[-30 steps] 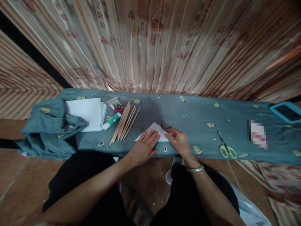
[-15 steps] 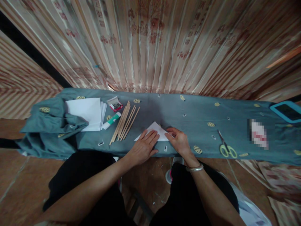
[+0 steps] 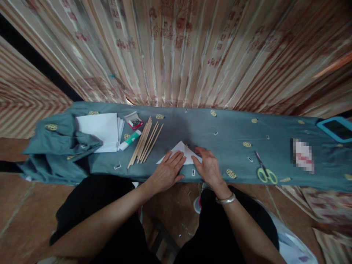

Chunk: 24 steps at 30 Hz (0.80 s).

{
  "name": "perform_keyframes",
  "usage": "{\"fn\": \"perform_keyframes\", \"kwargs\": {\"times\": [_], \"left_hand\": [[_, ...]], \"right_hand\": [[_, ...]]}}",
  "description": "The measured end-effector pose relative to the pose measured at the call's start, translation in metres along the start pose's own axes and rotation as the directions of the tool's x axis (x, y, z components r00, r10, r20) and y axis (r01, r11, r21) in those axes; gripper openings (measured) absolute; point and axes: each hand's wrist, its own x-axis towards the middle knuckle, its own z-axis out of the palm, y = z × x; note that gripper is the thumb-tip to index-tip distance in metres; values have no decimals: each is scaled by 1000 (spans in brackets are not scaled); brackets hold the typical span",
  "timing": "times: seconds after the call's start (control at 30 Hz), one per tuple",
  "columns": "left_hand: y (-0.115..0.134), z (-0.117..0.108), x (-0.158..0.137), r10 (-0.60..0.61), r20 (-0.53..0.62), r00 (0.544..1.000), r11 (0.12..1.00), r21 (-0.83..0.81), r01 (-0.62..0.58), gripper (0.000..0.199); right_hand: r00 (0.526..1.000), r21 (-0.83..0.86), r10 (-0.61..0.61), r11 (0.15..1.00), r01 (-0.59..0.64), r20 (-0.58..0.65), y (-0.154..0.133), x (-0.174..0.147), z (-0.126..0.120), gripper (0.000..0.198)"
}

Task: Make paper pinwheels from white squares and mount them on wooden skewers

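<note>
A white sheet of paper (image 3: 181, 147), folded into a triangle with its peak pointing away from me, lies flat near the front edge of the cloth-covered table (image 3: 189, 128). My left hand (image 3: 168, 171) rests flat on its left half, fingers stretched out, hiding part of the fold. At the right corner of the paper is my right hand (image 3: 208, 165), thumb by the paper's edge and fingers apart, not closed on anything. A silver bangle (image 3: 226, 199) circles my right wrist.
Left of the paper lie several wooden sticks (image 3: 145, 143), a green-and-white glue stick (image 3: 130, 140), a small red box of metal pieces (image 3: 134, 121) and a stack of white paper (image 3: 99, 132). To the right are green-handled scissors (image 3: 264, 171), a blurred-out item (image 3: 302, 156) and a blue-framed device (image 3: 337, 129).
My right hand has loosened its hold on the paper's right corner, its fingers spreading apart. The left hand stays pressed on the paper.
</note>
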Motion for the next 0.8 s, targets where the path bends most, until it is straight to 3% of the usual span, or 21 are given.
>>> {"fn": "perform_keyframes", "kwargs": {"times": [0.13,0.8], "left_hand": [[0,3,-1,5,-8,1000,1000,27,-5,68],[1,8,-3,25,-13,1000,997,73,-24,74]], "right_hand": [[995,-12,-100,995,99,-28,-7,-7,6,45],[1000,23,13,1000,-13,21,-12,-19,18,57]]}}
